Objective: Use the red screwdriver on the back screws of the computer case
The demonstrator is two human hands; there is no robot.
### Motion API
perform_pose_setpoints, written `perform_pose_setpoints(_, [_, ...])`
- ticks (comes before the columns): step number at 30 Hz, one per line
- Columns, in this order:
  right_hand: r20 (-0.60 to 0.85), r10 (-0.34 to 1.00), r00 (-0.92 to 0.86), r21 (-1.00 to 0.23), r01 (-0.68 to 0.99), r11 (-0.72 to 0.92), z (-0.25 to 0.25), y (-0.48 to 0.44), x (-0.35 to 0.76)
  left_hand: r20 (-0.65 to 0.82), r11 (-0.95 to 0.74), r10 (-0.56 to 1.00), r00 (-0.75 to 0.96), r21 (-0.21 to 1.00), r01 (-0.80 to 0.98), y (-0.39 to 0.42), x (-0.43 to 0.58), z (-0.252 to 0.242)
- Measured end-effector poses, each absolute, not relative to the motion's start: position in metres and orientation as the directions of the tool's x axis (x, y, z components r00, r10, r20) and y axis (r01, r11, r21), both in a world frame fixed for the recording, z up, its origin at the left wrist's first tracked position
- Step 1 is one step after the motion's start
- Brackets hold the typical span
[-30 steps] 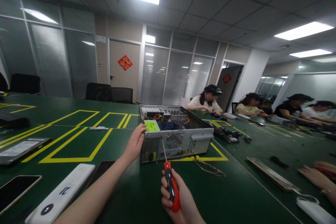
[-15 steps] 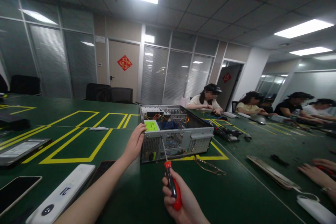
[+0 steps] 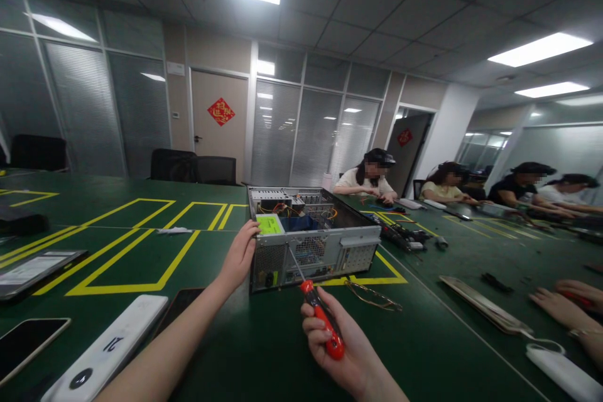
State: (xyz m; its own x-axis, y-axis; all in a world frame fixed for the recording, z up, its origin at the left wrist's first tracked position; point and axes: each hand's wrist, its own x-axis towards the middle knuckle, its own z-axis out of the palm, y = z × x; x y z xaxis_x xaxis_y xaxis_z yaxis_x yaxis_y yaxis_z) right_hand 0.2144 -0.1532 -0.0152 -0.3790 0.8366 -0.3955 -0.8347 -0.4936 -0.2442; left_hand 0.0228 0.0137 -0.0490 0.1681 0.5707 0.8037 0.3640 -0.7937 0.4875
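Observation:
An open computer case (image 3: pixel 346 254) lies on the green table, its perforated rear panel facing me and wires showing inside. My left hand (image 3: pixel 239 255) rests on the case's left corner, fingertips near a green label (image 3: pixel 269 224) on the power supply. In my right hand (image 3: pixel 336 339) is a red and black screwdriver (image 3: pixel 325 320), fingers wrapped round its handle. Its shaft slants up and left to the rear panel, beside the power supply. Whether the tip touches a screw is too small to tell.
A white numbered device (image 3: pixel 108 352), phones (image 3: pixel 31 342) and a hard drive (image 3: pixel 38 270) lie at the left. Glasses (image 3: pixel 372 295) sit just right of the case. A co-worker's hands (image 3: pixel 565 308) are at the right edge; several people sit beyond.
My right hand has moved slightly right and up, and the screwdriver handle now tilts more to the right. My left hand stays on the case. The view has shifted slightly.

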Motion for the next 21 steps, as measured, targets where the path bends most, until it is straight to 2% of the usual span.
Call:
perform_pose_setpoints(2, [-0.418,0.821,-0.390,-0.254,-0.817,-0.518,-0.0171,-0.1520,0.2139,0.802,-0.791,0.572,0.168,0.487,0.370,0.0134,0.0224,-0.0487])
perform_pose_setpoints(8, [-0.432,0.829,-0.355,-0.405,-0.745,-0.530,-0.0178,-0.1495,0.2097,0.809,-0.796,0.563,0.167,0.477,0.373,0.0123,0.0231,-0.0478])
perform_pose_setpoints(12, [-0.396,0.818,-0.417,-0.373,-0.741,-0.558,-0.0171,-0.1501,0.2134,0.807,-0.795,0.566,0.170,0.480,0.372,0.0135,0.0236,-0.0487])
perform_pose_setpoints(17, [-0.398,0.824,-0.404,-0.287,-0.798,-0.530,-0.0194,-0.1505,0.2155,0.796,-0.786,0.580,0.172,0.492,0.375,0.0147,0.0231,-0.0507])
perform_pose_setpoints(21, [-0.440,0.828,-0.348,-0.342,-0.788,-0.513,-0.0186,-0.1508,0.2121,0.797,-0.786,0.580,0.171,0.492,0.374,0.0143,0.0231,-0.0507])
